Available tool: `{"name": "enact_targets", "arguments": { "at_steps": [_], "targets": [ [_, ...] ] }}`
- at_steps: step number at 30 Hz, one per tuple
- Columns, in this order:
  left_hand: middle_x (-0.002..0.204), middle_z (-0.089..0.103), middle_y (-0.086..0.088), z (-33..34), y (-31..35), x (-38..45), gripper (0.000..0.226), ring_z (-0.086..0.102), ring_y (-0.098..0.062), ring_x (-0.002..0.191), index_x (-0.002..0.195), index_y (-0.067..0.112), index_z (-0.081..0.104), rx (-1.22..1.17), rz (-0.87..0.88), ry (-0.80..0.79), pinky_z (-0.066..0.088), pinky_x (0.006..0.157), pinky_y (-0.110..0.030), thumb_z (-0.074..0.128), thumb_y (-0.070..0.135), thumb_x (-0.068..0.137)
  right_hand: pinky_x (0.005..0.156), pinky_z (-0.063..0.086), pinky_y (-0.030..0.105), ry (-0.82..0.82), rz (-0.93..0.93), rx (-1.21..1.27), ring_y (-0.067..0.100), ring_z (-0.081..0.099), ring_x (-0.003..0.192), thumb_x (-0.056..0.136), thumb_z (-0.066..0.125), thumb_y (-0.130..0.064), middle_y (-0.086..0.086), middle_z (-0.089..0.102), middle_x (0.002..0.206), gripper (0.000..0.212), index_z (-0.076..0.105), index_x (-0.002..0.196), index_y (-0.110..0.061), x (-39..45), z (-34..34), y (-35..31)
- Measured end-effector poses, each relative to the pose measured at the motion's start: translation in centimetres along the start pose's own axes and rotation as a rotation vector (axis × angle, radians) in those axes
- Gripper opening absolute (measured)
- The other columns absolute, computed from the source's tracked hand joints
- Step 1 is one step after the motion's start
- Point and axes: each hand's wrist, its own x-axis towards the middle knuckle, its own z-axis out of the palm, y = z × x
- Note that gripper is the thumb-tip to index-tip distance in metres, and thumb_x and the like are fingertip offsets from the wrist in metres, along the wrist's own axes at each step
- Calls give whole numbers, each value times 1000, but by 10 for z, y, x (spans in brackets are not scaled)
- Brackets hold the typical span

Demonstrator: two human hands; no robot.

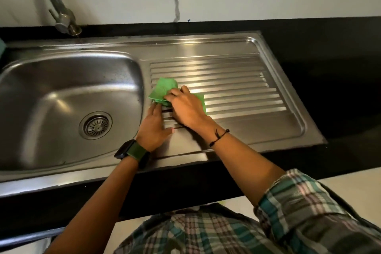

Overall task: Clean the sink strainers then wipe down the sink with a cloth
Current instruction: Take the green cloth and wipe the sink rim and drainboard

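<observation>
Pressing green cloth (165,91) flat on drainboard (237,89) w/ my right hand (186,109), fingers spread over it for wiping pressure, left hand (153,125) open, pinning cloth's near edge, strainer (95,125) seated in basin.

Green cloth (162,91) crumpled on steel sink (237,51) drainboard; round strainer (95,125) seated in basin drain.

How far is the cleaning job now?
Done, it seems: the strainer sits in the drain and looks clean. In hand: the right hand presses the green cloth on the ribbed drainboard, the left hand flat beside it. Left: the basin, with drops on its wall.
</observation>
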Motion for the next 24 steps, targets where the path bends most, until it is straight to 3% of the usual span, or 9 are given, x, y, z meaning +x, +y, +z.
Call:
{"name": "enact_targets", "arguments": {
  "at_steps": [5,8,12,15,19,22,24],
  "targets": [
    [148,28,-13,-2,-8,2,78,37,-29,130,138,5,30,6,60,-35,22,96,-18,73,14,73,84,48,42,80,293,-48,33,47,107,87,42,-9,3,56,125,40,56,122,-22,-48,-14,95],
    [149,26,-10,-4,-13,4,79,35,-27,131,139,8,29,25,86,-77,21,93,-19,73,17,73,91,43,46,27,490,-91,36,44,114,88,41,-7,9,50,131,41,51,126,-17,-73,-26,157],
    [150,25,-8,-6,-13,3,79,37,-26,130,139,8,28,23,99,-93,23,91,-18,72,18,75,86,44,50,28,634,-107,44,46,111,84,47,-5,19,49,126,40,52,124,-6,-67,-36,163],
    [154,17,-8,-4,-16,3,87,29,-25,137,143,9,18,-28,90,-110,22,101,-21,71,18,75,84,47,43,54,549,-63,40,52,105,81,50,-5,22,53,120,38,55,119,-2,-60,-32,124],
    [157,5,-7,-3,-20,4,104,14,-22,143,146,13,2,-85,36,-158,18,116,-33,75,21,71,91,43,38,5,262,46,32,42,120,85,49,-12,12,51,127,35,56,119,-11,-37,-12,23],
    [146,28,-19,-7,-23,6,104,31,-32,135,141,2,16,-168,49,-100,30,112,-46,81,9,61,82,45,41,-80,104,175,33,42,118,88,48,-13,13,50,123,29,57,115,-6,-16,-3,-50],
    [135,43,-16,-12,-27,7,97,45,-28,124,136,5,26,-272,29,-74,40,104,-45,82,3,57,77,45,41,-85,92,170,33,43,115,88,49,-11,14,50,120,26,58,111,-4,-14,-4,-60]
  ]
}}
